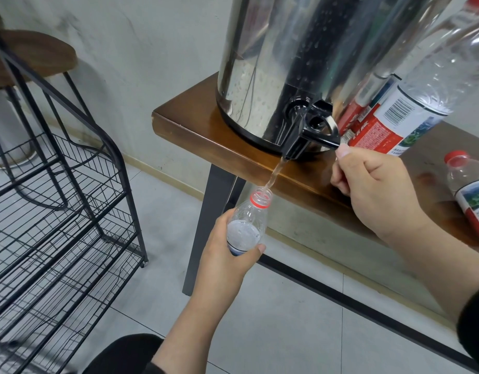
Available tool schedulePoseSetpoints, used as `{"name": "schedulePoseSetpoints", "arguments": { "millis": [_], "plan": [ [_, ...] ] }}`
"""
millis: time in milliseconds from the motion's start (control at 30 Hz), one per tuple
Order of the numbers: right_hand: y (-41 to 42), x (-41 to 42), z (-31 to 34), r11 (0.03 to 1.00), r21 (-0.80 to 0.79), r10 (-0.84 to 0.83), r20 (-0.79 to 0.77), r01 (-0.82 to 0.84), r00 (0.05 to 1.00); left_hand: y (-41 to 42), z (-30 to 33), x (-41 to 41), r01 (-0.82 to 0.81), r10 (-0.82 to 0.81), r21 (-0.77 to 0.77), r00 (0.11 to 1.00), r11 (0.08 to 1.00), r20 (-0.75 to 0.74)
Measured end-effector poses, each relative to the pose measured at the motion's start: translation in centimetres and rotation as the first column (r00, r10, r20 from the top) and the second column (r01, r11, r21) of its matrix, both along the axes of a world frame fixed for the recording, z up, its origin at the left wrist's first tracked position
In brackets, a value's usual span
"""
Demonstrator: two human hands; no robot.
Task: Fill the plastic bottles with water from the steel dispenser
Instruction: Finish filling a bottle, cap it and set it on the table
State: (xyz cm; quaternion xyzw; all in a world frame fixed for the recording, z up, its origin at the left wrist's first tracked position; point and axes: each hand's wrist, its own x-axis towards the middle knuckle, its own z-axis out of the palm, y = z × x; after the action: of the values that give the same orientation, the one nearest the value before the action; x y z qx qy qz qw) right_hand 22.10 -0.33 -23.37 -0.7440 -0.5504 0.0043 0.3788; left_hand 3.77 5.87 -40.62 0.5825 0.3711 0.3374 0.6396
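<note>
A steel dispenser [300,58] stands on the wooden table [195,130], its black tap [311,130] jutting past the front edge. My right hand [373,193] pinches the tip of the tap lever, with the other fingers curled. Water streams [276,171] from the spout into the open neck of a small clear plastic bottle [251,220] with a red neck ring. My left hand [227,255] grips that bottle around its body, below the table edge, tilted slightly. The water level stands near the bottle's shoulder.
A large clear bottle with a red and white label [411,109] stands right of the dispenser. A small capped bottle [473,190] stands at the table's right edge. A black wire rack [57,211] on wheels is at the left, on a tiled floor.
</note>
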Motion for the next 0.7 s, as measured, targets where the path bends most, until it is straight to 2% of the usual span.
{"name": "schedulePoseSetpoints", "arguments": {
  "millis": [700],
  "plan": [
    [-0.02,-0.13,0.13,1.0,-0.003,-0.012,-0.004,0.012,1.0,0.0,0.01,0.11,0.004,-0.004,0.005,1.0,1.0,-0.008]
  ]
}}
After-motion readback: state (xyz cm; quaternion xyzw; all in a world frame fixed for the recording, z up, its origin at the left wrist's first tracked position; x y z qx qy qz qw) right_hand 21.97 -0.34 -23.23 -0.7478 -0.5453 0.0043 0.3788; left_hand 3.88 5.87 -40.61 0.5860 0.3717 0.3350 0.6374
